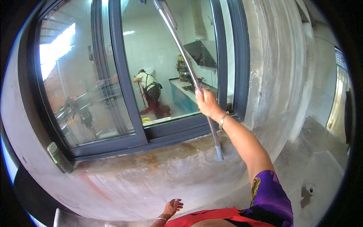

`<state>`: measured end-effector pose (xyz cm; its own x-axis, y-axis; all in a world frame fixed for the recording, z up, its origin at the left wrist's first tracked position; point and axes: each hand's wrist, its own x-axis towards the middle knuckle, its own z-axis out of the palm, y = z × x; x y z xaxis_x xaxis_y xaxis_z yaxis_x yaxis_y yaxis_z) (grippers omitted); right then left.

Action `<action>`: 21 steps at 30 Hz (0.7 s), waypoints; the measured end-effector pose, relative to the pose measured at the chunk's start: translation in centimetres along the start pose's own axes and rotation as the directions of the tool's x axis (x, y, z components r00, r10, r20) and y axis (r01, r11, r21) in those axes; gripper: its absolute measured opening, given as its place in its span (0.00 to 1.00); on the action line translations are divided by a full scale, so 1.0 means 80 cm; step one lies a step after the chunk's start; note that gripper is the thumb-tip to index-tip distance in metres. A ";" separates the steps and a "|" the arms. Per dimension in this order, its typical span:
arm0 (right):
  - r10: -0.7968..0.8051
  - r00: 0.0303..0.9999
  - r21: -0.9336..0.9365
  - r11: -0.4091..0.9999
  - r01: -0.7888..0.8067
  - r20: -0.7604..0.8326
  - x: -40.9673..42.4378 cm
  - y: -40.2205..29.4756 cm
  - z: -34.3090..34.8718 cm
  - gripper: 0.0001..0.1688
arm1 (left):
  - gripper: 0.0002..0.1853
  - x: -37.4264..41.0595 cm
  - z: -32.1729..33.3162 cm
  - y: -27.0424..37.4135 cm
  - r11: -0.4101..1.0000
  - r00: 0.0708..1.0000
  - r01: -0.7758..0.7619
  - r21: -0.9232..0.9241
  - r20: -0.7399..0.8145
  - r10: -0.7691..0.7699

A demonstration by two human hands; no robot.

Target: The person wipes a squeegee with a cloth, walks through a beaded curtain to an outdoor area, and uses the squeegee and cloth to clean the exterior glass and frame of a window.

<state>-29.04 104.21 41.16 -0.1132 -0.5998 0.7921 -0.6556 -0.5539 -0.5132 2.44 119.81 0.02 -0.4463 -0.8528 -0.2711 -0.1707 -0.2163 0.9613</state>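
My right hand grips a metal telescopic pole near its lower part. The pole slants up across the sliding window's glass pane, and its head at the top edge is mostly cut off. Its grey end cap hangs low in front of the concrete sill. My left hand is down near my body, holding nothing, with its fingers loosely bent and slightly apart.
A green-lidded bottle stands at the sill's left end. Dark window frames border the panes. Through the glass, a person bends over a long handle beside a kitchen counter. A drain hole lies at lower right.
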 end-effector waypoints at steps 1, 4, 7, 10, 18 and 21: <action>-0.016 1.000 -0.009 1.000 0.016 0.001 -0.017 0.005 -0.001 0.21 | 0.28 0.000 -0.005 0.003 1.000 1.000 -0.012 0.011 0.001 0.012; -0.016 0.998 -0.043 0.999 0.019 0.063 -0.079 0.012 -0.011 0.17 | 0.27 0.001 -0.020 0.001 1.000 1.000 0.014 0.009 0.024 -0.014; 0.001 0.998 -0.118 0.993 0.007 0.066 -0.149 0.027 -0.035 0.14 | 0.27 0.007 -0.034 -0.004 0.998 0.999 0.027 0.056 0.019 -0.028; 0.058 0.995 -0.158 0.987 -0.044 0.083 -0.219 0.050 -0.055 0.11 | 0.27 -0.001 -0.039 0.009 0.999 0.999 0.023 0.049 0.036 -0.025; -0.005 0.999 -0.250 0.968 -0.009 -0.052 -0.179 0.052 -0.073 0.12 | 0.27 -0.008 -0.040 -0.008 0.998 0.998 0.036 0.051 0.057 -0.038; -0.062 0.995 -0.223 0.974 0.044 -0.076 -0.087 0.023 -0.071 0.16 | 0.27 -0.010 -0.038 -0.009 0.999 0.999 0.044 0.020 0.022 -0.044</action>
<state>-33.69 110.65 36.62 -0.1286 -0.5185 0.8454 -0.8097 -0.4374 -0.3914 5.63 119.20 -0.32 -0.4577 -0.8316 -0.3144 -0.2079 -0.2438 0.9473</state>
